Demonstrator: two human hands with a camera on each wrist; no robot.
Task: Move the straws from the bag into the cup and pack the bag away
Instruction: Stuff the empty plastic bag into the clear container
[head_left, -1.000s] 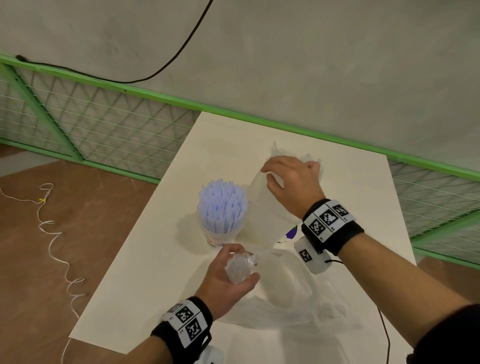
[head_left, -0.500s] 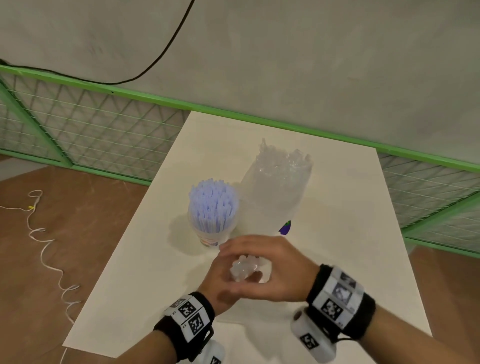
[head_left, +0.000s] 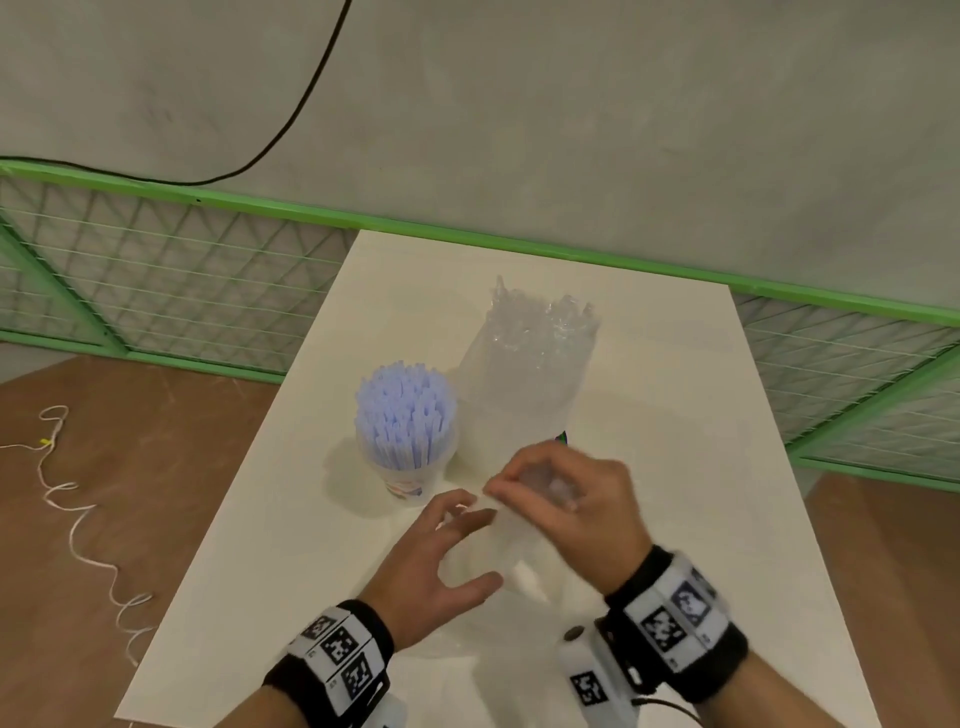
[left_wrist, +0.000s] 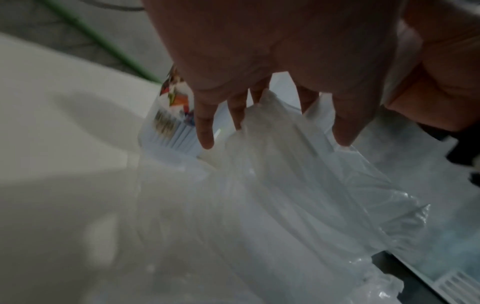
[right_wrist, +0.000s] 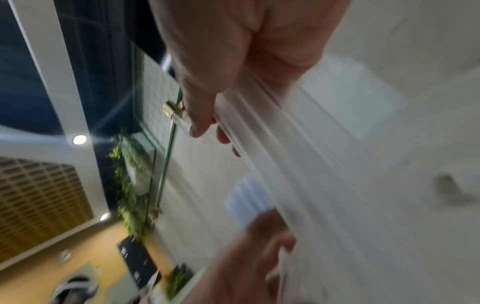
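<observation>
A bunched end of the clear plastic bag (head_left: 524, 374) is pinched in the curled fingers of the right hand (head_left: 576, 512), above the near part of the white table (head_left: 675, 415); in the right wrist view the film is seen drawn out in taut, blurred pleats from under that hand's fingers (right_wrist: 200, 123). From the pinch, the bag is stretched away across the table, and its crumpled far end is seen standing up well beyond the grip. Just below and to the left of the pinch, the left hand (head_left: 441, 566) is held with its fingers spread and straight; in the left wrist view its fingertips (left_wrist: 206, 137) are seen over or against the loose film (left_wrist: 298, 185), but whether the film is actually touched cannot be told through the blur, and nothing is clasped by it. More slack film is spread on the table beneath both hands and toward the person. Beyond the left hand and to the left of the pinch, the cup (head_left: 410, 480) is seen upright on the table, packed with pale blue straws (head_left: 405, 408) whose ends stick up above its rim; the bag's stretched side lies just beside it. A small dark mark (head_left: 562, 437) is seen just beyond the right hand's knuckles. Black bands with printed square markers are worn on both wrists.
</observation>
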